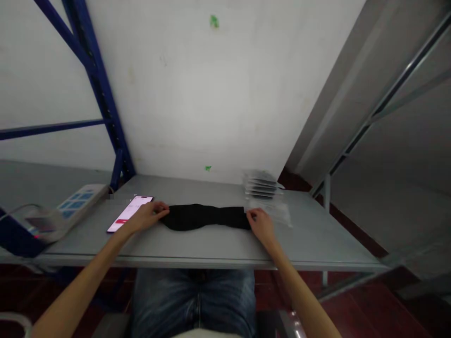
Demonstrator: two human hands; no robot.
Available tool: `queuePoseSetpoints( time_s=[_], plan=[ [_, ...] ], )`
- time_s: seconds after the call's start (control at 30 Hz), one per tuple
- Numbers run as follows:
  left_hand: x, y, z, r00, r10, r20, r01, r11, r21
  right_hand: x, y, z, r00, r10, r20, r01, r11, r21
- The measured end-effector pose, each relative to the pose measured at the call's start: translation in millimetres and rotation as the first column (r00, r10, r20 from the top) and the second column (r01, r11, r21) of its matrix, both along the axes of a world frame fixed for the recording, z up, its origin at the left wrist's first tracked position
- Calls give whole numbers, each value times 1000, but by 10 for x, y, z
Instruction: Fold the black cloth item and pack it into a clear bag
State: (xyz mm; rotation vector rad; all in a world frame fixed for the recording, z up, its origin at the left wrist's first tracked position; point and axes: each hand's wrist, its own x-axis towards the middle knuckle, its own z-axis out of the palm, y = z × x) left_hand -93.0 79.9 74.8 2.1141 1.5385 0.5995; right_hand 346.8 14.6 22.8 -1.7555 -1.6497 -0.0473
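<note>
A long black piece of cloth, like a sock point(206, 217), lies stretched flat across the grey table point(218, 246). My left hand point(150, 216) rests on its left end with the fingers pinched on the cloth. At its right end my right hand point(261, 224) is closed on the edge of the cloth. Both forearms reach in from the bottom of the view.
A phone point(129, 213) with a lit screen lies left of my left hand. A white power strip point(79, 201) and a small device point(37, 225) sit at the far left. Clear plastic bags point(264, 190) are stacked behind my right hand. A blue rack post point(105, 103) stands by the wall.
</note>
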Motion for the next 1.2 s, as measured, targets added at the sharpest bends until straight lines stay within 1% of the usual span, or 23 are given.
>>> queuePoseSetpoints(
  time_s=[0.07, 0.13, 0.2, 0.3, 0.37, 0.43, 0.5, 0.57, 0.6, 0.63, 0.7, 0.77, 0.8, 0.87, 0.93, 0.97, 1.03, 1.1, 1.13, 1.2],
  plan=[
    [-25, 16, -44, 999, 16, -49, -17, 1000, -12, -13, 8, -42, 999, -30, 45, 31, 999, -10],
    [-41, -6, -87, 996, 38, -85, -39, 999, -3, -23, -14, -37, 999, -34, 27, 34, 999, -4],
    [-28, -56, -118, 989, 105, -108, -102, 994, 32, -49, -57, 30, 999, -41, -22, 42, 999, 32],
    [54, -141, -137, 945, 271, -182, -254, 961, 113, -194, -161, 209, 998, -35, -43, 40, 992, 120],
    [128, -176, -143, 905, 332, -268, -301, 942, 149, -400, -252, 310, 999, 50, -16, -47, 990, 136],
    [193, -183, -156, 883, 330, -333, -286, 942, 176, -686, -342, 334, 981, 191, 19, -192, 976, 100],
    [238, -165, -179, 887, 303, -349, -245, 948, 201, -1008, -405, 263, 948, 316, 42, -317, 947, 50],
    [263, -131, -204, 902, 281, -328, -221, 953, 208, -1312, -426, 129, 913, 403, 60, -404, 914, 18],
    [270, -111, -213, 912, 275, -305, -221, 955, 198, -1442, -423, 60, 892, 445, 75, -446, 895, -4],
    [273, -90, -216, 922, 274, -272, -228, 955, 187, -1553, -412, 0, 883, 462, 80, -461, 887, -23],
    [270, -48, -204, 944, 286, -161, -259, 951, 168, -1712, -382, -66, 884, 460, 81, -457, 888, -50],
    [261, -14, -160, 955, 296, 6, -293, 946, 139, -1799, -352, -57, 895, 440, 79, -434, 897, -77],
    [259, -3, -126, 949, 296, 105, -306, 946, 102, -1824, -340, -33, 897, 435, 82, -427, 899, -95],
    [270, 6, -41, 899, 296, 322, -304, 952, -26, -1857, -325, 25, 894, 437, 99, -423, 896, -132],
    [316, 1, 55, 801, 298, 519, -249, 954, -164, -1885, -323, 66, 890, 441, 111, -423, 893, -157],
    [355, -3, 104, 746, 301, 594, -223, 953, -203, -1900, -326, 73, 889, 444, 115, -424, 891, -161],
    [472, -4, 190, 663, 306, 684, -208, 952, -223, -1930, -339, 66, 887, 446, 117, -427, 891, -156],
    [637, 11, 254, 625, 299, 721, -228, 953, -198, -1954, -364, 40, 888, 444, 123, -426, 893, -145],
    [735, 23, 274, 621, 283, 731, -225, 957, -180, -1960, -383, 26, 891, 437, 127, -420, 897, -138],
    [955, 45, 286, 638, 238, 732, -219, 968, -124, -1960, -439, 8, 906, 400, 136, -386, 914, -121]
  ],
)
